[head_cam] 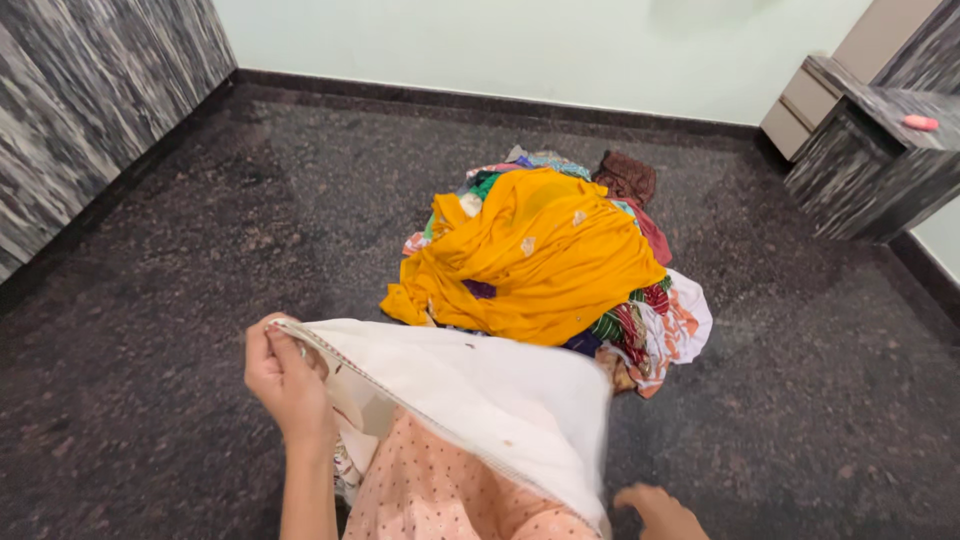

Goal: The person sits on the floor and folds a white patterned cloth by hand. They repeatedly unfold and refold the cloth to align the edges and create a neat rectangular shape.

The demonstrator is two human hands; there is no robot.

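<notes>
Fingers (272, 345) of the left hand (288, 385) are curled and pressed together, pinching the upper corner of a white cloth (480, 400) along its trimmed edge. From that pinch the cloth runs rightward and downward across the view, its long axis slanting toward the lower edge of the picture, where the right hand (658, 512) shows only in part. Whether the right hand's fingers grip the cloth's far end cannot be told; they lie just beside its lower right corner, loosely bent. The left hand is therefore the one plainly holding the cloth, and the cloth extends away from it to the right.

Beneath the cloth, a pink dotted garment (430, 495) covers the person's lap. Beyond the cloth, near the middle of the dark speckled floor (150, 330), lies a heap of mixed clothes (640, 330), topped by a large yellow garment (540, 255); the heap is apart from both hands. At the floor's far right corner stands a dark stone ledge (880, 160) with a small pink object (919, 122) on it.
</notes>
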